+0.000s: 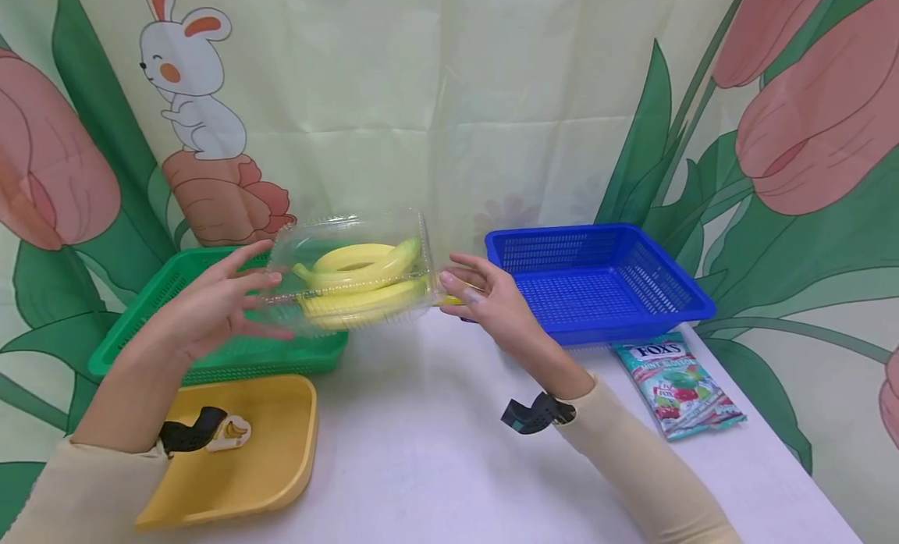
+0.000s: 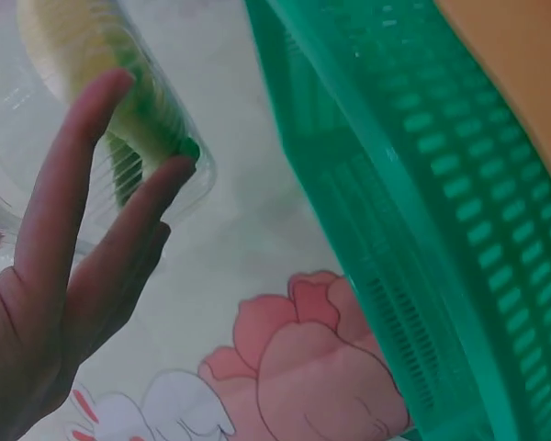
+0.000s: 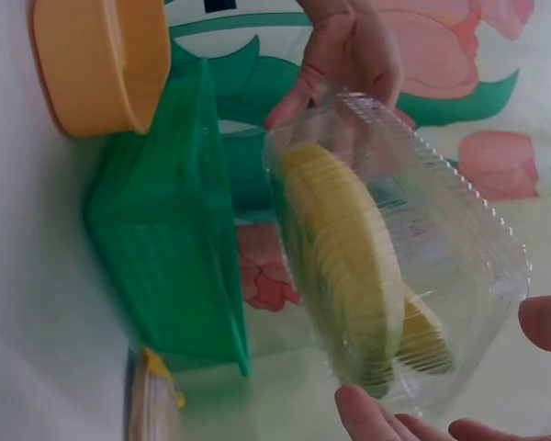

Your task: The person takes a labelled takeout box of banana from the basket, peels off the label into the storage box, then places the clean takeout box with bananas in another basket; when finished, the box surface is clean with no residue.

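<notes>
A clear plastic clamshell container (image 1: 291, 251) with yellow bananas (image 1: 365, 302) inside is held up between both hands, over the right part of the green basket (image 1: 330, 363). On its left end, my left hand (image 1: 211, 302) grips it with long, spread fingers. The right hand (image 1: 499, 298) holds the opposite end, its thumb and fingers on two sides of the plastic in the right wrist view. Through the clear wall in that view, the bananas (image 3: 349, 248) lie along one side. The left wrist view shows left fingertips (image 2: 179, 170) at the container's edge.
A yellow tray (image 1: 295, 450) bearing a banana-picture label (image 1: 237, 433) stands front left. The blue basket (image 1: 597, 333) is at the back right, with a FOX'S candy bag (image 1: 677, 388) before it. A small yellow item (image 1: 456, 299) shows partly behind the right hand.
</notes>
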Action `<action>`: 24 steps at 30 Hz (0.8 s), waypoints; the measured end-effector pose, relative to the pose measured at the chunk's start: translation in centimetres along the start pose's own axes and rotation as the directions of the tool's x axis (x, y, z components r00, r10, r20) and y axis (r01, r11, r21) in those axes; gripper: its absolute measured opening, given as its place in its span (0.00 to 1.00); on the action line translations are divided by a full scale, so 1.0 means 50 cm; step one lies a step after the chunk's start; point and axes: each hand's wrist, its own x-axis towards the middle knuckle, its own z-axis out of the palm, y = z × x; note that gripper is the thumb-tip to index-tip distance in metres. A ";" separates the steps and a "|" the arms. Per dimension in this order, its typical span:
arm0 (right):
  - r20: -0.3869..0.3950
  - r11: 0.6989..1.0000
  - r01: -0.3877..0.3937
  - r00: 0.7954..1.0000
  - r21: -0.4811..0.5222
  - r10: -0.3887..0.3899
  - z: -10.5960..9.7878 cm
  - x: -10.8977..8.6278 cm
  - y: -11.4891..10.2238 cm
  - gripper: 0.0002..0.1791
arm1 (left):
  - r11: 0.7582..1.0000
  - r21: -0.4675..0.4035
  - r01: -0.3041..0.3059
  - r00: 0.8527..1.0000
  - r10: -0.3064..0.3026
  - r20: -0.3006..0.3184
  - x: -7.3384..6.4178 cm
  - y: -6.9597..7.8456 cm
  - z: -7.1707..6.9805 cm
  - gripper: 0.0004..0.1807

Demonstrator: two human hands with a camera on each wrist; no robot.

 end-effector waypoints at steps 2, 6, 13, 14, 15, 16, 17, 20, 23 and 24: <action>0.006 0.999 0.008 1.000 0.040 -0.008 0.004 0.005 0.006 0.33 | 1.000 0.005 0.007 1.000 -0.007 -0.004 0.005 0.003 -0.018 0.46; 0.039 0.994 0.016 0.999 0.109 -0.020 0.016 0.018 0.028 0.29 | 1.000 0.009 0.029 0.999 -0.029 -0.014 0.016 0.005 -0.052 0.47; 0.096 0.997 -0.064 0.994 0.044 0.060 0.065 0.041 0.072 0.29 | 0.996 0.038 0.084 0.997 -0.083 -0.005 0.039 0.000 -0.116 0.45; 0.102 0.996 -0.080 0.992 0.030 0.076 0.074 0.044 0.078 0.29 | 0.995 0.041 0.087 0.996 -0.087 0.000 0.043 -0.001 -0.125 0.45; 0.111 0.996 -0.092 0.990 0.017 0.089 0.082 0.047 0.084 0.29 | 0.995 0.043 0.090 0.996 -0.091 0.002 0.047 -0.002 -0.132 0.45; 0.119 0.994 -0.107 0.987 0.008 0.106 0.090 0.049 0.090 0.29 | 0.995 0.046 0.091 0.996 -0.091 0.005 0.050 -0.002 -0.140 0.45; 0.127 0.993 -0.119 0.985 -0.001 0.119 0.099 0.052 0.097 0.29 | 0.994 0.051 0.092 0.996 -0.092 0.002 0.054 -0.003 -0.146 0.45; 0.150 0.989 -0.148 0.977 -0.021 0.149 0.123 0.059 0.118 0.28 | 0.995 0.046 0.089 0.996 -0.090 0.014 0.063 -0.001 -0.163 0.45; 0.172 0.986 -0.163 0.971 -0.021 0.164 0.146 0.068 0.138 0.26 | 0.993 0.069 0.093 0.995 -0.094 0.016 0.072 0.006 -0.179 0.44; 0.177 0.986 -0.168 0.970 -0.018 0.168 0.153 0.071 0.143 0.26 | 0.992 0.077 0.096 0.995 -0.098 0.021 0.075 0.008 -0.185 0.44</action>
